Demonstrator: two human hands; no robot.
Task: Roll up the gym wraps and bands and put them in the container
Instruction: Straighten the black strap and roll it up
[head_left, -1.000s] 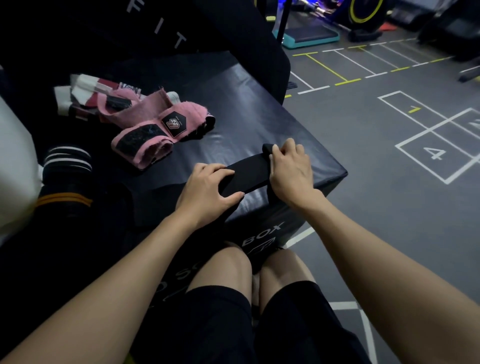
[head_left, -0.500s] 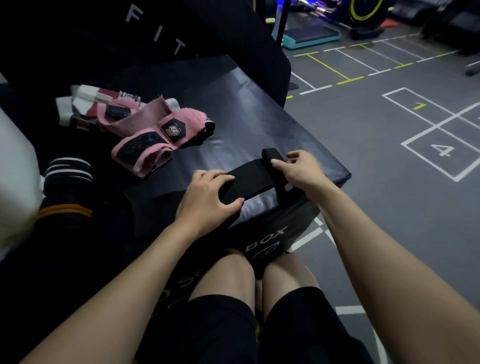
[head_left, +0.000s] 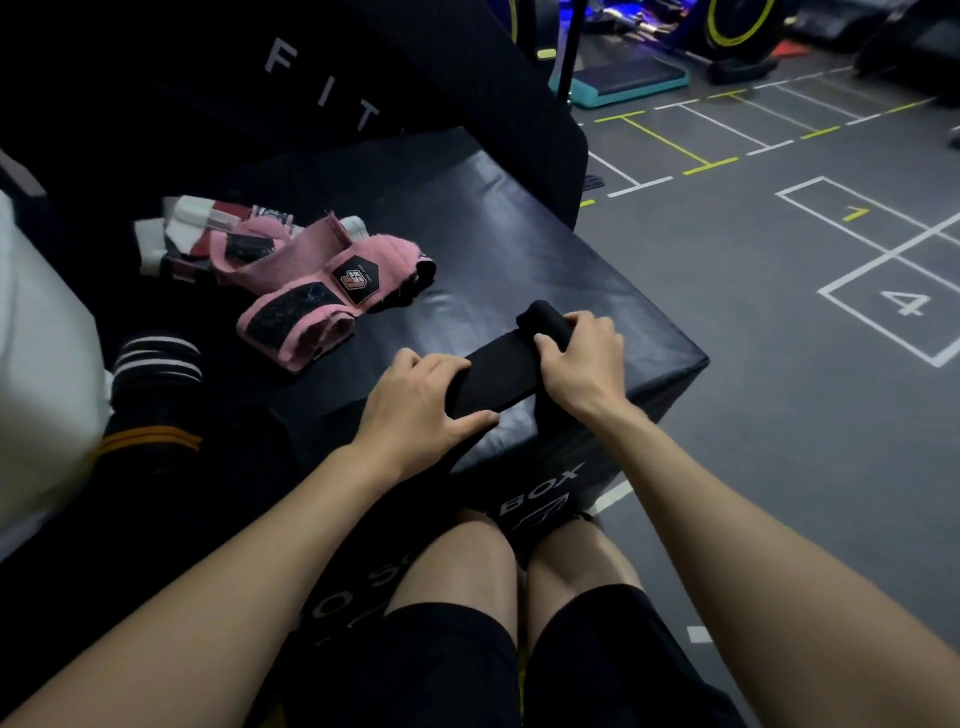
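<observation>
A black wrap (head_left: 498, 371) lies stretched across the near corner of the black padded box (head_left: 519, 249). My right hand (head_left: 582, 364) grips its rolled far end, fingers curled over the small roll. My left hand (head_left: 421, 405) rests on the near part of the wrap, fingers curved over it and thumb alongside. Pink wraps (head_left: 311, 291) with black velcro patches lie loose on the box to the left. Behind them sits a white and maroon wrap (head_left: 176, 234). A black roll with white stripes (head_left: 156, 358) and one with orange stripes (head_left: 150, 441) stand at the left.
A white container (head_left: 36, 353) is at the far left edge. A tall black pad marked FIT (head_left: 322, 93) stands behind the box. Grey gym floor with painted numbered squares (head_left: 904, 301) lies to the right, a teal step platform (head_left: 628, 83) beyond. My knees are under the box edge.
My right hand has rolled the wrap's far end over, so the roll is thicker and sits under its curled fingers. My left hand has stayed pressing the wrap in place.
</observation>
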